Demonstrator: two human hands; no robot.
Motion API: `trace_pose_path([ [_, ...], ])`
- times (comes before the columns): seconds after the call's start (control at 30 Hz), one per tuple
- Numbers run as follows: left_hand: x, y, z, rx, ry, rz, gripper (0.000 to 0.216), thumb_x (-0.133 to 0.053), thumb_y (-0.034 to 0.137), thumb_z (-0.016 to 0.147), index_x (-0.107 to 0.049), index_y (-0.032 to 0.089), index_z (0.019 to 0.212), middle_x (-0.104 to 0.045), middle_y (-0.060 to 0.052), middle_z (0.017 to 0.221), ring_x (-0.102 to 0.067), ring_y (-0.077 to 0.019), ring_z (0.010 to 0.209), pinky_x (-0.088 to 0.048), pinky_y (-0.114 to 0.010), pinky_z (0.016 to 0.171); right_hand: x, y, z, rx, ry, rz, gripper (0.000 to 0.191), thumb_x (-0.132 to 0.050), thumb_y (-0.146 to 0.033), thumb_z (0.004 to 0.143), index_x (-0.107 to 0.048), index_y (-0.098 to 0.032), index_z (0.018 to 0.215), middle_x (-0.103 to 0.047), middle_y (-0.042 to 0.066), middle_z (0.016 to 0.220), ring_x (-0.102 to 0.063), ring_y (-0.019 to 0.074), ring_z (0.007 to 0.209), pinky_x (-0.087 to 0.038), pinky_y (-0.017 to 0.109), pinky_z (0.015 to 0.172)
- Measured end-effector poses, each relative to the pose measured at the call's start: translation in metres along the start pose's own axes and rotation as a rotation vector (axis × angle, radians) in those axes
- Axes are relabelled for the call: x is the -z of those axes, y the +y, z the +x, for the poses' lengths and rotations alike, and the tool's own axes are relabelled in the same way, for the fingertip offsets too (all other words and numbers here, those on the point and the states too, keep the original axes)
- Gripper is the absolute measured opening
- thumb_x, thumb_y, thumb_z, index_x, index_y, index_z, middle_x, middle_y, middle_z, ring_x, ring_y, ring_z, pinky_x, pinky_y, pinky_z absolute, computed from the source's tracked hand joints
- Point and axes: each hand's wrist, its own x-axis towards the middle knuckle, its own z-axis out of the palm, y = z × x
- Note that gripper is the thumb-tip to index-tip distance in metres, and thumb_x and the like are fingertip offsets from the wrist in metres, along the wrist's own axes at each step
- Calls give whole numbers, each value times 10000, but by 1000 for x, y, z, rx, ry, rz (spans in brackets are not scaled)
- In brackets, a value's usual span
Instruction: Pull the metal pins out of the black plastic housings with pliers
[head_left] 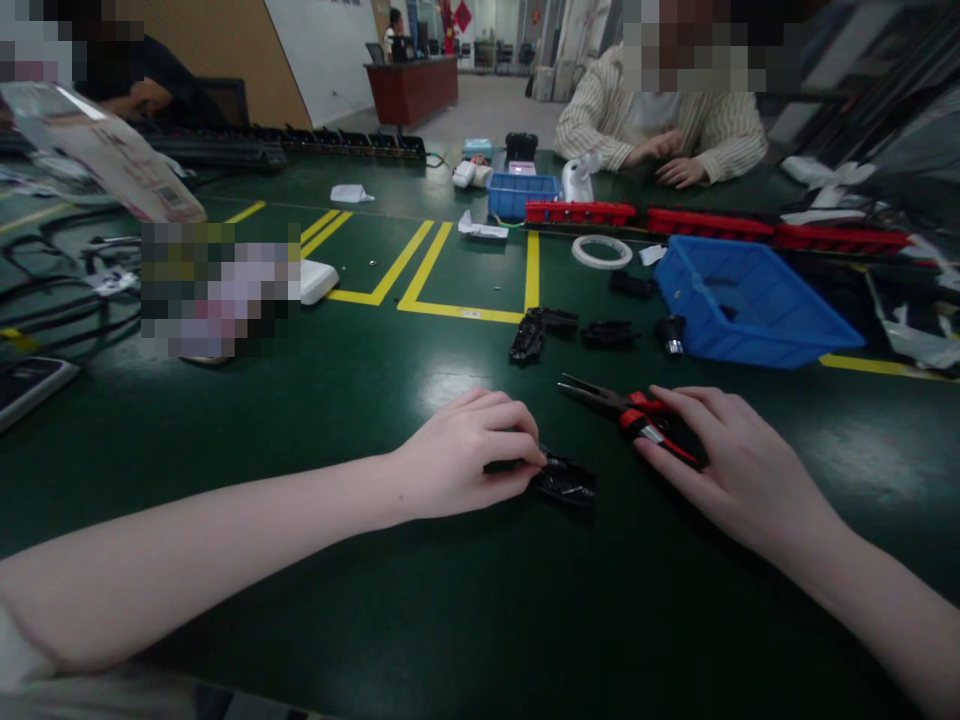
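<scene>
My left hand (480, 450) is closed, its fingertips pinching the left end of a small, glossy black plastic piece (568, 482) on the green table. To the right, my right hand (739, 465) grips the red and black handles of long-nose pliers (637, 412). The pliers' jaws point left and stand slightly apart. Beyond the pliers lie more black pieces, one angled (528, 336) and one flatter (607, 333). A short black and silver cylinder (673, 335) stands beside the blue bin.
A large blue bin (757, 345) sits at right, with a white tape roll (602, 252) and red strips (709, 224) behind it. Cables (90, 280) and a phone-like device (34, 385) lie at left. A person in a striped shirt (592, 110) sits opposite.
</scene>
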Motion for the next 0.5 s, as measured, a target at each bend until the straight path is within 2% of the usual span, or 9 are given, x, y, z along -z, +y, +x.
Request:
trace_pose_path([
  [0.2,2,2,-1,12,-36,26,161,-507,216,895,-640,171,974,-627,-40,1019,-565,-156,944,-403,-304,836,9,-2,-4,92,137,86,411,-595,-422,802,-536,-197,1141,-590,87,1055,-582,236,950,-527,405,770],
  [0.37,2,2,-2,-6,-54,-6,260,-603,383,846,-630,176,1000,-611,-64,1120,-567,-194,1005,-427,-333,869,22,-11,-7,108,273,31,420,-625,-413,778,-530,-186,1119,-583,110,1048,-607,238,858,-534,379,642],
  [0.5,-1,-1,-1,-16,-82,-45,219,-625,315,848,-619,161,1003,-630,-61,1135,-587,-183,1020,-461,-308,865,27,-17,-11,182,272,94,390,-640,-340,774,-533,-187,1117,-584,107,1047,-615,227,866,-547,375,687],
])
